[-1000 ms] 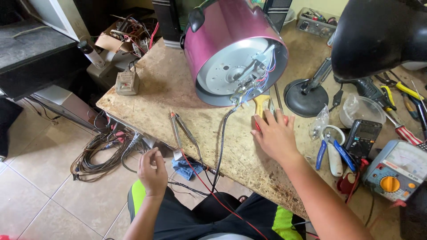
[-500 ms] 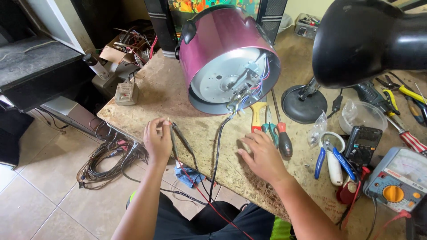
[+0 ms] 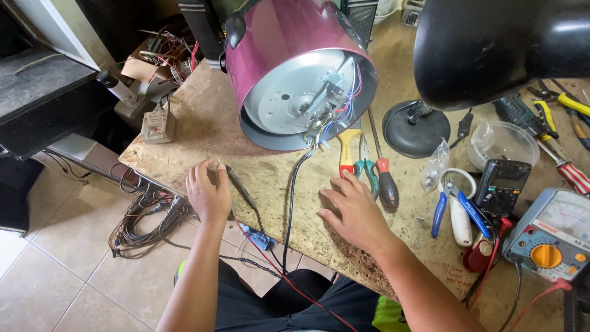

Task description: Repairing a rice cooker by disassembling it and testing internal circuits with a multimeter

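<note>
Left hand (image 3: 209, 195) closes on a probe (image 3: 241, 187); right hand (image 3: 356, 215) rests open, empty. Snagged cord (image 3: 292, 203) could drag the cooker (image 3: 295, 80).

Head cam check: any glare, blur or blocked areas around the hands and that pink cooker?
Head view: sharp, even daylight, no motion blur on left hand or right hand; mild sheen on the pink cooker; black lamp shade looms close, blocking the upper right; edges bend slightly.
</note>
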